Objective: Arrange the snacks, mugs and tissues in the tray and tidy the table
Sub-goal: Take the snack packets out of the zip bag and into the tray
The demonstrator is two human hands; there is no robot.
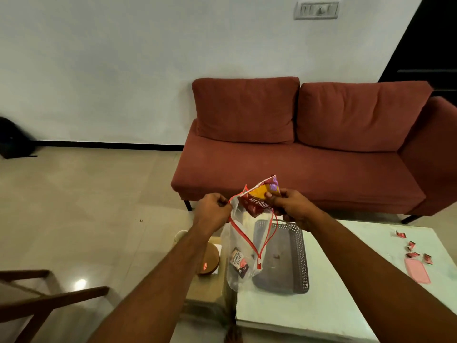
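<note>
I hold a clear zip bag [238, 246] with a red zipper rim in the air above the table's left edge. My left hand [213, 212] pinches the bag's rim at its left. My right hand [289, 206] grips a red and yellow snack packet [259, 199] at the bag's open mouth, partly inside. A small dark peanut packet [239, 262] lies at the bottom of the bag. Below and behind the bag sits a grey perforated tray [300, 253] on the pale table [333, 305].
Several small red wrappers [411, 248] and a pink flat lid [417, 270] lie at the table's right. A round wooden-lidded container [210, 259] and a white mug [180, 235] sit left of the tray, lower down. A red sofa [309, 154] stands behind; a wooden chair [37, 298] at left.
</note>
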